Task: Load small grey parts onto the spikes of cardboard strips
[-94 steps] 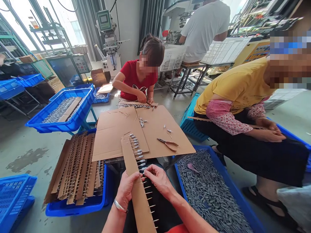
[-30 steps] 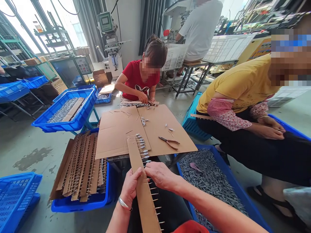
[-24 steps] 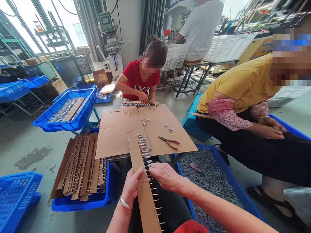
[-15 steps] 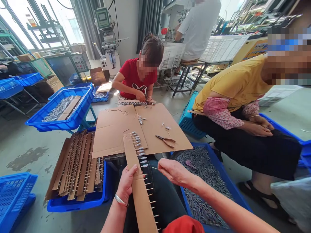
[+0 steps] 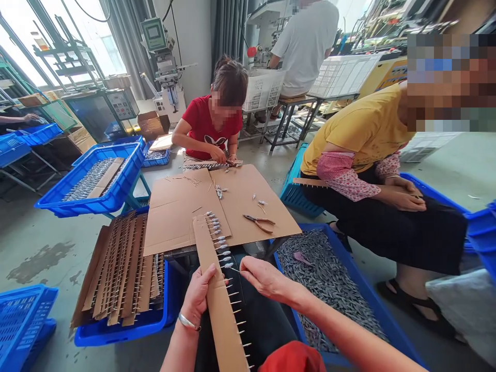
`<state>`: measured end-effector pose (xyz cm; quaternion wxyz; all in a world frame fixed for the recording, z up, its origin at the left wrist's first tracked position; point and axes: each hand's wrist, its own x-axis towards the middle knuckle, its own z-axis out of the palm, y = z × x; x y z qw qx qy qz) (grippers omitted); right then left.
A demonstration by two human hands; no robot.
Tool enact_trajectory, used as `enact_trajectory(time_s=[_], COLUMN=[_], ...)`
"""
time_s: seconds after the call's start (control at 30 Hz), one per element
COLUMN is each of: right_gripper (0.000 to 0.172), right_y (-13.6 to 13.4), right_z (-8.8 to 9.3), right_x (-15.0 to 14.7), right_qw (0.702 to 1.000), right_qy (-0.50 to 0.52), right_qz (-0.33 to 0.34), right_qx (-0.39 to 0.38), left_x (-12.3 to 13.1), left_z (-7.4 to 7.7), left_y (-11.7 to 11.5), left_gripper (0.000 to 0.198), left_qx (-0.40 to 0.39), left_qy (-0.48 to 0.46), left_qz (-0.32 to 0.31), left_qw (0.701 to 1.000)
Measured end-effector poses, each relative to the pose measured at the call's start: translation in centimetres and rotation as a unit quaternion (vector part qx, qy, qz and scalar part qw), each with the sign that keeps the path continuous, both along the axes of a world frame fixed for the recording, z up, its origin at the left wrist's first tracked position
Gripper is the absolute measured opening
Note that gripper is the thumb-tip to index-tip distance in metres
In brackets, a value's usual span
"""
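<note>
My left hand (image 5: 198, 293) grips a long cardboard strip (image 5: 222, 323) slanting from my lap to the table edge. Short pale sticks poke out along its right side. Small silvery, lure-shaped pieces (image 5: 223, 253) sit on the upper sticks, while the lower ones are bare. In a pinch, my right hand (image 5: 265, 278) holds a thin stick (image 5: 234, 269); its tip meets or nearly meets the lowest silvery piece. Whether that stick joins the piece I cannot tell. Beyond my hands, pliers (image 5: 259, 223) lie on the cardboard-covered table (image 5: 174, 227).
A blue bin (image 5: 329, 284) full of small grey pieces stands at my right. Another blue bin (image 5: 116, 338) at left holds several studded cardboard strips (image 5: 120, 268). A co-worker in red (image 5: 213, 124) sits opposite, one in yellow (image 5: 356, 119) at right. A blue tray (image 5: 89, 201) stands back left.
My right hand has moved slightly left, bringing the thin stick closer to the lowest silvery piece. The view has shifted a little. The co-worker at right has moved their hands slightly.
</note>
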<state>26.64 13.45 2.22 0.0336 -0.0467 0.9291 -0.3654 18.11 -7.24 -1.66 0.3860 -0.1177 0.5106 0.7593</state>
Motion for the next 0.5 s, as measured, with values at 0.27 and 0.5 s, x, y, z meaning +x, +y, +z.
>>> enact_trajectory(time_s=[0.27,0.5], right_gripper=[0.015,0.021], right_y=[-0.9,-1.1], right_z=[0.9,1.3], right_x=[-1.4,-2.0], right_qw=[0.983,0.976], right_qy=[-0.01,-0.029], right_qz=[0.054,0.096], right_qx=[0.175,0.193], left_x=[0.1,0.0], left_z=[0.2,0.1], left_y=[0.0,0.0], left_gripper=[0.043,0.044], left_qx=[0.008,0.015], left_qy=[-0.006,-0.008], left_qz=[-0.004,-0.005], left_qw=[1.0,1.0])
